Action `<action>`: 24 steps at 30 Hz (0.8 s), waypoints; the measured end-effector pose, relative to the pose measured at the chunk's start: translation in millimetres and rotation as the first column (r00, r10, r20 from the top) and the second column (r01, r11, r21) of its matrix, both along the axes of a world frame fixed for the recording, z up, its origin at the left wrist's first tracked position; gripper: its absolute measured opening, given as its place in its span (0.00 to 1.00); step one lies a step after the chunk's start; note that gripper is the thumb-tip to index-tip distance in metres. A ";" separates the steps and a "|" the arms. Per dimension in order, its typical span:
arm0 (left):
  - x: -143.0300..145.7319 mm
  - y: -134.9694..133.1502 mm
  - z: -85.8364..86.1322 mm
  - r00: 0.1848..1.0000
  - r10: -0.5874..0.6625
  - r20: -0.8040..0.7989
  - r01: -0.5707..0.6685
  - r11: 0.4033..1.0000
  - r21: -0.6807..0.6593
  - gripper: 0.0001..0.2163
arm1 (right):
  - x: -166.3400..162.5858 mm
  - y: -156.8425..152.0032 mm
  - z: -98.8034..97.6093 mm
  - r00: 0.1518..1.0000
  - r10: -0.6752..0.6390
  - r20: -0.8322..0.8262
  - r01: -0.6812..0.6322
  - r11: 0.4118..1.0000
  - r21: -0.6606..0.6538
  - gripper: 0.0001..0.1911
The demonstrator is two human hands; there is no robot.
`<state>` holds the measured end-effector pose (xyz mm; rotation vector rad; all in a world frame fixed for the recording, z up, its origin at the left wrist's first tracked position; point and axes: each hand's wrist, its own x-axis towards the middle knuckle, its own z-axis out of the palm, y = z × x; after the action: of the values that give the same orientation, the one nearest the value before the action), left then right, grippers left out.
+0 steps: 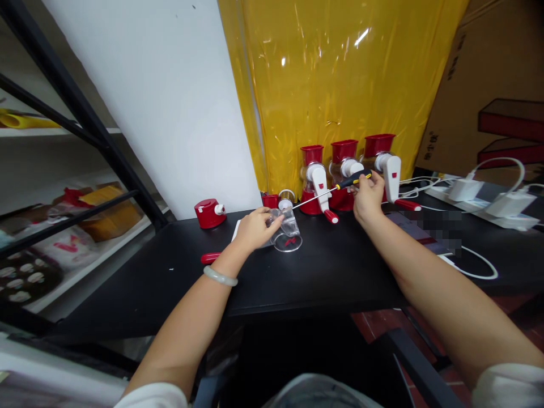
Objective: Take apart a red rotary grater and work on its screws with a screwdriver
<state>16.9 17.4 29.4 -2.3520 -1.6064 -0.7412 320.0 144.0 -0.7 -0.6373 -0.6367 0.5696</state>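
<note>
My left hand [257, 229] is closed on a clear plastic grater body [289, 226] that lies on the black table, its round end toward me. A screwdriver [352, 179] with a black and yellow handle is gripped in my right hand [369, 195]. Its long shaft points left, and the tip is at or near the clear body; I cannot tell whether they touch. Beside my left wrist sticks out a red handle [211, 258], with a white part partly hidden under the hand. Just behind the body stands a metal grater drum [286, 198].
Rotary graters [313, 175] with red hoppers and white cranks stand at the back. A red base [209, 213] sits at the left. On the right are a dark tablet-like device [408, 229], white cables and a power strip [480, 201]. Shelves [85, 272] flank the left side.
</note>
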 end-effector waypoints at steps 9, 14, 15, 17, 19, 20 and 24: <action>0.4 -0.4 0.2 1.000 -0.003 0.001 0.003 1.000 0.009 0.24 | -4.0 -4.4 1.9 0.998 0.045 0.035 -0.045 0.999 0.011 0.25; 0.0 0.6 -0.6 1.000 -0.003 -0.012 0.003 1.000 0.006 0.25 | -5.4 -2.1 -1.8 0.995 0.021 0.098 -0.022 1.000 0.013 0.30; 0.0 0.7 -0.6 1.000 -0.001 -0.011 0.001 1.000 0.006 0.25 | -5.6 -1.7 -1.7 0.996 0.019 0.090 -0.020 1.000 0.014 0.29; 0.1 0.8 -0.6 1.000 0.002 -0.009 -0.002 1.000 0.004 0.25 | -6.3 -1.8 -0.5 0.998 0.024 0.066 -0.025 1.000 0.015 0.27; 0.1 0.5 -0.6 1.000 0.001 -0.009 -0.001 1.000 0.002 0.25 | -7.0 -2.9 1.5 0.998 0.046 0.035 -0.047 0.999 0.006 0.24; 0.0 0.2 -0.5 1.000 -0.001 -0.009 0.001 1.000 0.001 0.25 | -7.2 -3.7 2.5 0.998 0.065 0.023 -0.064 0.998 -0.003 0.23; -0.3 -0.6 -0.2 1.000 -0.004 -0.001 0.004 1.000 0.003 0.25 | -6.4 -6.4 4.1 0.992 0.125 0.022 -0.124 0.992 -0.034 0.18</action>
<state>16.6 16.8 29.2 -2.3540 -1.5997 -0.7431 313.6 137.7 3.5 -0.6386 -0.6942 0.6909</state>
